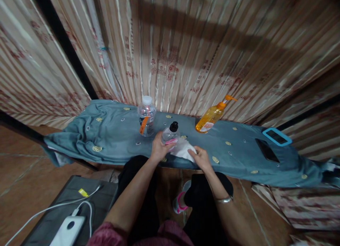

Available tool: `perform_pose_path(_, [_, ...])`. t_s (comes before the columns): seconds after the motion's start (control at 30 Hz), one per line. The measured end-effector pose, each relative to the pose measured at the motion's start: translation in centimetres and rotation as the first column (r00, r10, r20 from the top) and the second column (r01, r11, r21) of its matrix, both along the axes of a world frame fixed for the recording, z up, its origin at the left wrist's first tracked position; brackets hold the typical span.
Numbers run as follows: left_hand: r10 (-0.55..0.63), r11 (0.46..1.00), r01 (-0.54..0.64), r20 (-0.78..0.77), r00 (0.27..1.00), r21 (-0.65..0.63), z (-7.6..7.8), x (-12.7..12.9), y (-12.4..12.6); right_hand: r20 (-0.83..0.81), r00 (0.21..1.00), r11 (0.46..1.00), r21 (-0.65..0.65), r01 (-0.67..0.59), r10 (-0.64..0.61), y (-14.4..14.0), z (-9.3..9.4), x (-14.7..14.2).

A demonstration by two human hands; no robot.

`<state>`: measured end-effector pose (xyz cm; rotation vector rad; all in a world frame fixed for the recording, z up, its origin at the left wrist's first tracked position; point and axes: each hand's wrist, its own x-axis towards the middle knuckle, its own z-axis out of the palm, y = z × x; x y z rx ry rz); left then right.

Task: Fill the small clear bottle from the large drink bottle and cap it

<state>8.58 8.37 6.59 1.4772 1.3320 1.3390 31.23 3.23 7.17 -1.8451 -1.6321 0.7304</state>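
Head view: a narrow tabletop point(239, 147) is draped in soft, creased grey-blue cloth dotted with small gold ovals. At its near edge, about the middle, the left hand point(158, 148) is curled round a small clear plastic bottle point(170, 134) with a black cap — gripping it upright. Just beside it the right hand point(202, 158), fingers bent, presses on a crumpled white cloth point(182, 148) that touches the bottle's base. Toward the far edge stand a ribbed clear water bottle point(146, 116) and an orange pump bottle point(212, 115), tilted.
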Motion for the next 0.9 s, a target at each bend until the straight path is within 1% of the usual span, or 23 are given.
perform_pose_path(0.07, [-0.006,1.000,0.006,-0.017,1.000,0.004,0.1,-0.1,0.0,-0.132,0.990,0.997,0.059,0.049,-0.041,-0.4,1.3,0.6])
perform_pose_path(0.13, [-0.018,1.000,0.017,-0.025,1.000,-0.009,0.2,0.1,-0.2,-0.243,0.969,0.987,0.135,0.086,-0.051,-0.6,3.0,0.0])
perform_pose_path(0.23, [-0.054,0.998,0.054,-0.011,0.998,-0.027,0.2,0.5,-0.8,-0.329,0.944,0.962,0.263,0.074,0.017,-0.8,5.2,-3.2])
perform_pose_path(0.33, [-0.088,0.996,0.089,0.019,0.996,-0.008,0.0,0.8,-1.2,-0.332,0.938,0.921,0.388,0.045,0.094,-0.9,6.2,-7.2])
perform_pose_path(0.37, [-0.096,0.995,0.096,0.031,0.995,0.001,-0.1,0.9,-1.3,-0.325,0.941,0.907,0.418,0.055,0.093,-0.9,6.2,-8.2])
perform_pose_path(0.43, [-0.102,0.995,0.102,0.040,0.994,0.003,-0.2,0.9,-1.3,-0.316,0.948,0.887,0.450,0.104,0.049,-0.5,5.9,-9.6])
perform_pose_path(0.5, [-0.086,0.996,0.086,0.036,0.996,0.002,-0.3,1.1,-1.2,-0.307,0.952,0.878,0.455,0.147,0.000,0.4,5.6,-10.1])
perform_pose_path(0.57, [-0.085,0.996,0.085,0.043,0.995,0.004,-0.3,1.2,-1.1,-0.291,0.957,0.883,0.447,0.143,-0.007,1.6,5.5,-10.0])
perform_pose_path(0.63, [-0.095,0.995,0.096,0.055,0.994,-0.023,-0.3,1.4,-1.1,-0.277,0.960,0.898,0.430,0.095,0.031,2.7,5.6,-9.6])
perform_pose_path(0.73, [-0.101,0.992,0.105,0.060,0.993,-0.066,-0.2,1.4,-1.1,-0.297,0.946,0.926,0.378,-0.010,0.132,3.7,5.5,-8.4])
perform_pose_path(0.83, [-0.152,0.984,0.158,0.067,0.986,-0.085,0.0,1.5,-1.0,-0.380,0.898,0.945,0.310,-0.103,0.223,3.9,4.6,-6.6])
perform_pose_path(0.9, [-0.201,0.972,0.211,0.097,0.975,-0.104,0.0,1.5,-0.9,-0.436,0.867,0.952,0.283,-0.120,0.239,3.6,3.6,-5.6])
